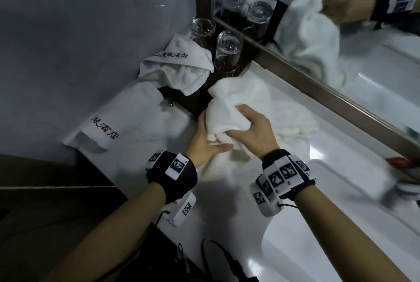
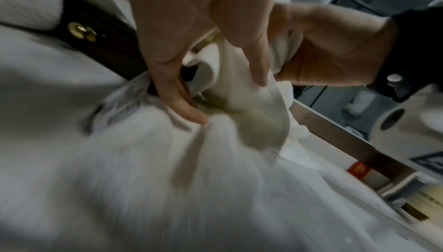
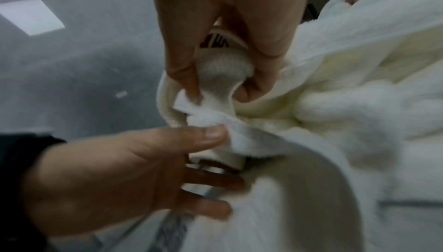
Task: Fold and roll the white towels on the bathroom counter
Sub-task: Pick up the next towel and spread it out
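Note:
A bunched white towel [image 1: 229, 113] is held above the counter [image 1: 227, 202], its far end trailing onto the surface. My right hand [image 1: 252, 127] grips it from the right; in the right wrist view my right hand [image 3: 215, 93] pinches a towel corner [image 3: 208, 78] between thumb and fingers. My left hand [image 1: 211, 140] lies under the left side with straight fingers. In the right wrist view its thumb [image 3: 210, 134] touches the towel's edge. In the left wrist view the towel [image 2: 251, 119] passes between thumb and fingers of my left hand [image 2: 227, 100].
A flat towel with black characters [image 1: 127, 127] lies at the counter's left. A crumpled lettered towel [image 1: 177, 68] sits behind it. Two upturned glasses [image 1: 228, 51] stand on a dark tray [image 1: 195, 104] in the corner. A mirror [image 1: 341, 20] runs along the right; a sink basin [image 1: 341, 213] is nearby.

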The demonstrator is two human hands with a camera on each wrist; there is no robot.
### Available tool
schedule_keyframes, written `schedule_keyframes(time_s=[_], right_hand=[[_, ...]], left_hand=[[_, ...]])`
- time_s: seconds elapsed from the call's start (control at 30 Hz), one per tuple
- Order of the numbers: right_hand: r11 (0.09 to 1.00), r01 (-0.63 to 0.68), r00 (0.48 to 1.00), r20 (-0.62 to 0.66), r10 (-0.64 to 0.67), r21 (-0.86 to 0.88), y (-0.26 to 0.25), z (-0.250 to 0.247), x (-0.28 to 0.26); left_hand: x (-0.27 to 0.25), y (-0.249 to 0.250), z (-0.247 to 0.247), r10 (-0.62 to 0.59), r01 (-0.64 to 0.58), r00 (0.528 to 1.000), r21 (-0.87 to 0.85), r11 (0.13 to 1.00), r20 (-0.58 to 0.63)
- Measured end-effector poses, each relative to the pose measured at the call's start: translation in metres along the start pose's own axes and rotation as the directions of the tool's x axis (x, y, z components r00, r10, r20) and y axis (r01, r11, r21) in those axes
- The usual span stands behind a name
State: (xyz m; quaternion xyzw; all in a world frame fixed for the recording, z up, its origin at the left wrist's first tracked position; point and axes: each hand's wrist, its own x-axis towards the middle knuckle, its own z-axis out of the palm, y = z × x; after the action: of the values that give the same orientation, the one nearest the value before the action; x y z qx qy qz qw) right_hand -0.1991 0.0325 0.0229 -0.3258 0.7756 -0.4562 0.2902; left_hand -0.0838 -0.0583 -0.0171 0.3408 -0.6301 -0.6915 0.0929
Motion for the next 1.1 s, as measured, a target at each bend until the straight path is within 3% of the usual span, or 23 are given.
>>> schedule_keyframes(time_s=[0.13,0.27,0.4,0.47,0.53,0.67,0.8,0.9,1.0,1.1], right_hand=[[0.962,0.037,0.994,0.089,-0.063,0.270,-0.030,0.021,-0.015],[0.932,0.105,0.985,0.095,-0.146,0.346,-0.055,0.032,-0.024],[0.918,0.137,0.970,0.138,-0.201,0.373,-0.074,0.036,-0.025],[0.921,0.152,0.951,0.201,-0.235,0.360,-0.081,0.040,-0.023],[0.938,0.193,0.944,0.206,-0.257,0.287,-0.086,0.044,-0.020],[0.955,0.270,0.956,0.085,-0.281,0.126,-0.088,0.045,-0.009],[0.975,0.198,0.977,0.057,-0.204,0.096,-0.086,0.041,0.000],[0.957,0.128,0.991,0.005,-0.134,0.262,-0.096,0.046,0.007],[0.886,0.065,0.995,0.034,-0.091,0.459,-0.105,0.059,0.013],[0.910,0.020,0.993,0.100,-0.067,0.414,-0.103,0.075,0.015]], left_hand=[[-0.033,0.002,-0.034,-0.065,0.065,0.973,-0.005,0.998,-0.224],[-0.073,0.006,-0.061,-0.030,0.048,0.955,0.055,0.997,-0.295],[-0.108,0.012,-0.081,-0.028,-0.030,0.954,-0.189,0.982,-0.297],[-0.116,0.012,-0.094,-0.079,-0.033,0.904,-0.252,0.967,-0.421],[-0.125,0.012,-0.105,-0.063,-0.051,0.842,-0.195,0.979,-0.536],[-0.153,0.013,-0.129,0.120,-0.181,0.709,-0.015,0.983,-0.695],[-0.178,0.007,-0.145,0.121,-0.135,0.731,0.032,0.990,-0.672],[-0.189,-0.004,-0.145,0.075,-0.021,0.753,0.089,0.996,-0.654],[-0.200,-0.011,-0.140,-0.007,-0.026,0.779,-0.043,0.999,-0.627],[-0.206,-0.012,-0.136,-0.045,-0.031,0.801,-0.117,0.993,-0.597]])
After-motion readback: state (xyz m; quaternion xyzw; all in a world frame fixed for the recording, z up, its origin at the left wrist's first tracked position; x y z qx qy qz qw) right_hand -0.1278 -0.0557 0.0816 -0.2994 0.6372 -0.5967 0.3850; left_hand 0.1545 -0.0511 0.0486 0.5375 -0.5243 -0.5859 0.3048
